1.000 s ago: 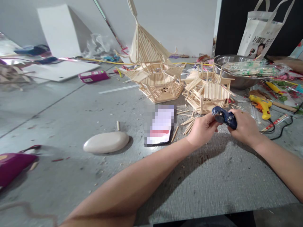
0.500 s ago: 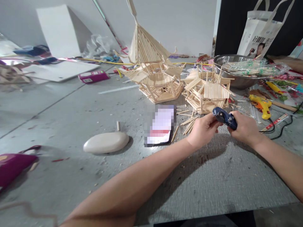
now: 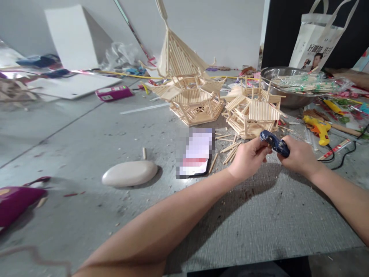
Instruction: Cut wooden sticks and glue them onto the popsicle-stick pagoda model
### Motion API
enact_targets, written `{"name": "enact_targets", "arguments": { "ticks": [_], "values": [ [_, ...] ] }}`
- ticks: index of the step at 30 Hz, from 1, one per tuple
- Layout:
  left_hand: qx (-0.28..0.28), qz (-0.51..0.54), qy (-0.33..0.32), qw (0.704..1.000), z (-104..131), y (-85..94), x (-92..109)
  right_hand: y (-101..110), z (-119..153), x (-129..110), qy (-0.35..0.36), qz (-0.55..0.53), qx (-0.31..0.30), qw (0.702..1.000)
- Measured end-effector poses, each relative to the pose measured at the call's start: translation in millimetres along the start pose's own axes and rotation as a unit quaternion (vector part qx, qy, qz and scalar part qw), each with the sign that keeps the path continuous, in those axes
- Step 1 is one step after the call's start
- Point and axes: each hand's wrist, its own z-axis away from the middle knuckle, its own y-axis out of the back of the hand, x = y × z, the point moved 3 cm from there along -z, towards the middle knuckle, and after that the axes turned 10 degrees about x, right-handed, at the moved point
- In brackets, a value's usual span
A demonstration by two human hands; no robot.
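My right hand (image 3: pixel 300 156) is closed around a dark blue hand tool (image 3: pixel 275 143) with a rounded, worn head. The tool's exact kind does not show clearly. My left hand (image 3: pixel 249 157) is pinched shut just under the tool's head, and whatever lies between its fingertips is too small to make out. Behind both hands stands a small unroofed frame of wooden sticks (image 3: pixel 253 115). Cut stick pieces (image 3: pixel 230 152) lie loose to the left of my left hand, beside a phone (image 3: pixel 196 152) with a blurred screen.
A taller stick pavilion (image 3: pixel 187 80) with a pointed roof stands behind the phone. To the right are a yellow glue gun (image 3: pixel 318 129) with a black cord and a metal bowl (image 3: pixel 285 100) of wrapped sticks. A pale oval case (image 3: pixel 129 174) lies left.
The blue tool has turned slightly between my hands, and a small gap by its head now shows. Both hands stay almost in the same place.
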Motion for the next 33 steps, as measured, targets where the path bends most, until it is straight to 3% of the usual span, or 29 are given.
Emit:
{"name": "enact_targets", "arguments": {
  "ticks": [11, 14, 17, 22, 28, 33],
  "values": [
    [-0.005, 0.022, 0.025, 0.999, -2, 0.9, 3, 3, -2, 2, -0.050, -0.025, -0.007, 0.998],
    [-0.015, 0.033, 0.031, 0.999, -2, -0.4, 1, 6, -6, 11, -0.075, -0.039, 0.027, 0.996],
    [-0.007, 0.045, 0.041, 0.998, -3, -0.5, -1, 4, -10, 15, -0.023, -0.059, 0.068, 0.996],
    [0.009, 0.059, 0.050, 0.997, -5, 1.0, -4, -4, -9, 9, 0.073, -0.069, 0.086, 0.991],
    [0.026, 0.104, 0.058, 0.993, -5, 1.0, -4, -3, -6, 7, 0.081, -0.085, 0.100, 0.988],
    [0.095, 0.161, 0.113, 0.976, -12, 10.7, -2, -2, -6, 9, 0.078, -0.107, 0.111, 0.985]
  ]
}}
